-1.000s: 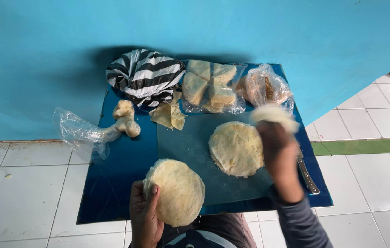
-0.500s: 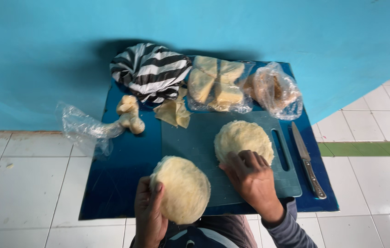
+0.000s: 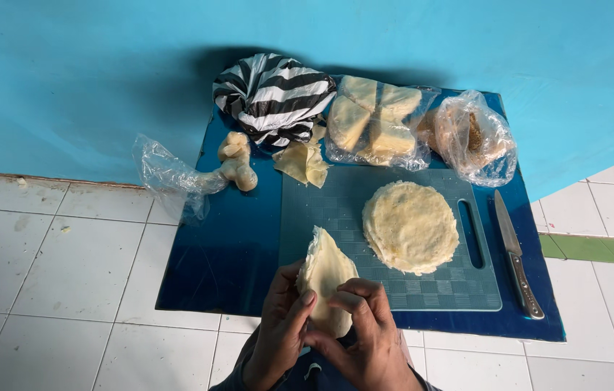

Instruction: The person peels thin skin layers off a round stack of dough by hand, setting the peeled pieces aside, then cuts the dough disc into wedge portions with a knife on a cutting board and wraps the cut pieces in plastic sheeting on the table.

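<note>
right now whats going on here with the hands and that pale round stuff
A person holds a pale folded wrapper sheet in both hands, the left hand and right hand pinching its lower edge above the near rim of the blue mat. A round stack of similar sheets lies on the cutting board. A knife lies to the right, bagged food along the wall side.

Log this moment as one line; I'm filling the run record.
left hand: holds folded wrapper | right hand: pinches it | wrapper stack: on cutting board
</note>
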The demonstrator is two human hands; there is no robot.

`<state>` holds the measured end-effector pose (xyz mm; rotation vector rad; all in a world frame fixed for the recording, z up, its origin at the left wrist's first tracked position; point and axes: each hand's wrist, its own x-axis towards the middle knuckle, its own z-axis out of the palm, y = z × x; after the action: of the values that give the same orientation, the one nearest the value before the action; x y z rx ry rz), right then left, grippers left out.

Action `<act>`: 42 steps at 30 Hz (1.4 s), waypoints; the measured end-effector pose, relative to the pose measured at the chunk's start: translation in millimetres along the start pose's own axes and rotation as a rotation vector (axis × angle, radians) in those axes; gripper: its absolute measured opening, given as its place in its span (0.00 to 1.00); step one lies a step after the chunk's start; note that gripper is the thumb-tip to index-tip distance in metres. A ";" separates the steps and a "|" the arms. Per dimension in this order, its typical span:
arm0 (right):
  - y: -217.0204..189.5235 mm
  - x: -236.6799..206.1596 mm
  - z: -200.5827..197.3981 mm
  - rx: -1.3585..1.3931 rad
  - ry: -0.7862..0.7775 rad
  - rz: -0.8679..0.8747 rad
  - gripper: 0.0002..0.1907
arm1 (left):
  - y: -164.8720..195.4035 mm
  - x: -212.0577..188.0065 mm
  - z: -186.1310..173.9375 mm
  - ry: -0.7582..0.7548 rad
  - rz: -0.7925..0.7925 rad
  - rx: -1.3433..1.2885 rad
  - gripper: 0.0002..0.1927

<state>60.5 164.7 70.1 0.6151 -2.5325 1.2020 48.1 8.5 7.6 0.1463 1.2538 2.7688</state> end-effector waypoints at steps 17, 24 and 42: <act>17.5 -16.2 -3.9 0.588 -0.041 0.299 0.06 | -2.1 -7.1 -2.4 -0.085 0.152 0.236 0.16; 34.1 -19.1 3.8 1.005 -0.023 0.580 0.05 | -8.5 -6.7 -11.4 -0.028 0.144 0.269 0.15; 29.3 -11.8 8.2 0.799 -0.084 0.389 0.07 | -2.6 -17.8 -7.4 -0.154 0.351 0.541 0.12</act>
<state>56.1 178.0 40.6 0.3177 -2.2209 2.4042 64.8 2.4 0.0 0.6618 2.0648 2.5203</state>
